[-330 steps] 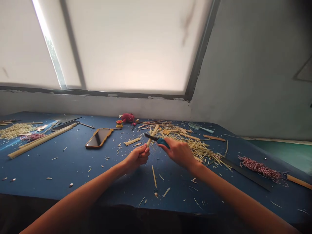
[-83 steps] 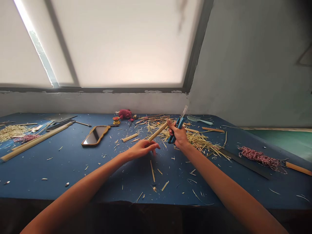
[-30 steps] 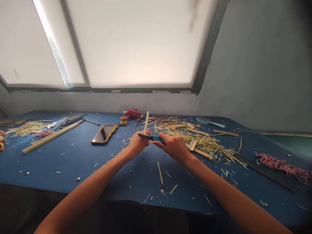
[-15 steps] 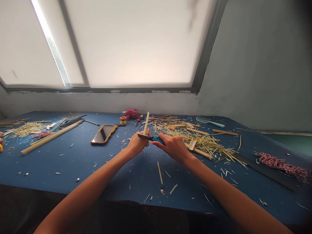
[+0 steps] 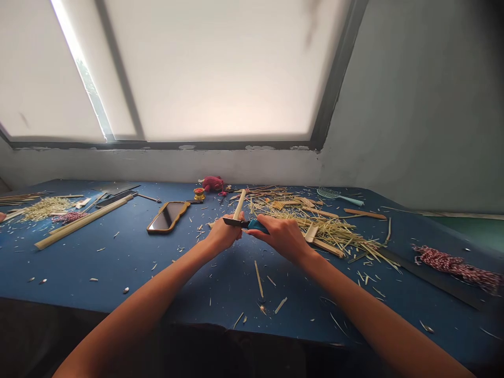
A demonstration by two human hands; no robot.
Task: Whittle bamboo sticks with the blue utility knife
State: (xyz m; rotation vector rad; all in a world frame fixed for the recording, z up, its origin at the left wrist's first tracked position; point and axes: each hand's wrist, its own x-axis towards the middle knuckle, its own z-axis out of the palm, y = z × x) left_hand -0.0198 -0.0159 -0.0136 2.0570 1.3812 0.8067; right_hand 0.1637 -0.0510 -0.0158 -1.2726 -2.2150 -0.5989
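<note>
Near the middle of the blue table, my left hand (image 5: 224, 232) is closed around a pale bamboo strip (image 5: 239, 204), whose upper end sticks up and leans away from me. My right hand (image 5: 284, 235) grips the teal handle of a utility knife (image 5: 258, 226). The knife's dark blade points left and lies across the strip, just above my left fingers. The strip's lower end is mostly hidden in my left hand. Thin shavings (image 5: 259, 279) lie on the table below my hands.
A heap of bamboo slivers (image 5: 334, 233) spreads to the right, near a hairbrush (image 5: 340, 196) and red-white cord (image 5: 457, 266). To the left are a gold-framed mirror (image 5: 168, 217) and bamboo lengths (image 5: 84, 221). A maroon plush toy (image 5: 212, 183) sits at the back. Part of another person's hand (image 5: 2, 216) shows at far left.
The bamboo strip's tip has dropped and tilted slightly right. Both my hands keep their holds with little shift. The other person's hand at far left has moved mostly out of view.
</note>
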